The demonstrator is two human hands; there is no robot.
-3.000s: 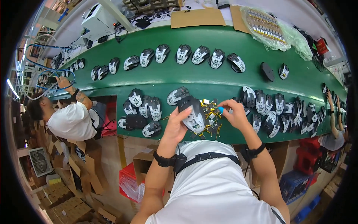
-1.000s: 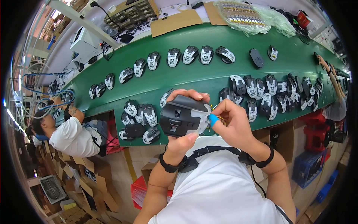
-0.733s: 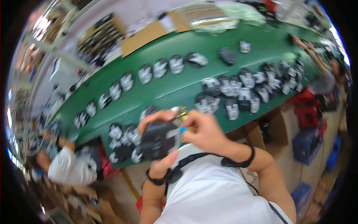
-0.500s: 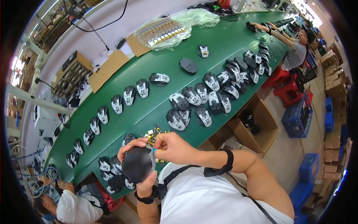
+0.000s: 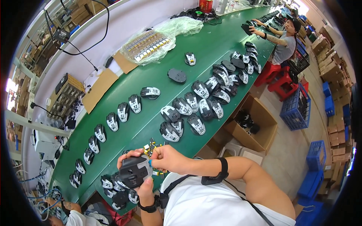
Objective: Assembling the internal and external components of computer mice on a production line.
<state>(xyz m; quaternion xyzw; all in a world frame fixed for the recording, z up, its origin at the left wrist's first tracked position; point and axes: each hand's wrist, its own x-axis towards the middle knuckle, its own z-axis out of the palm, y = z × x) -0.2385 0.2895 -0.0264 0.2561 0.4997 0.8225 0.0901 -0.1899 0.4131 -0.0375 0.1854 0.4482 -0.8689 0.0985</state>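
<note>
My left hand (image 5: 146, 188) is wrapped round a black and grey computer mouse (image 5: 132, 172), thumb below and fingers over the far edge. Against the mouse's right edge, my right hand (image 5: 169, 159) is closed in a pinch. Something blue shows at its fingertips; what they hold, if anything, is hidden. Just beyond both hands, small yellow and black parts (image 5: 151, 146) lie in a loose heap on the green table (image 5: 124, 141). More mice (image 5: 106, 182) sit close together beside my left hand.
A spaced row of mice (image 5: 112, 121) crosses the table, with a denser group (image 5: 196, 125) to the right. Farther back lies a plastic-wrapped tray of parts (image 5: 147, 47). An open cardboard box (image 5: 260, 126) stands below the right edge. A co-worker (image 5: 284, 41) handles dark pieces at the far right.
The mouse has turned in my left hand, so more of its grey and black face shows. My right hand stays pinched at its edge. The whole view has shifted somewhat.
</note>
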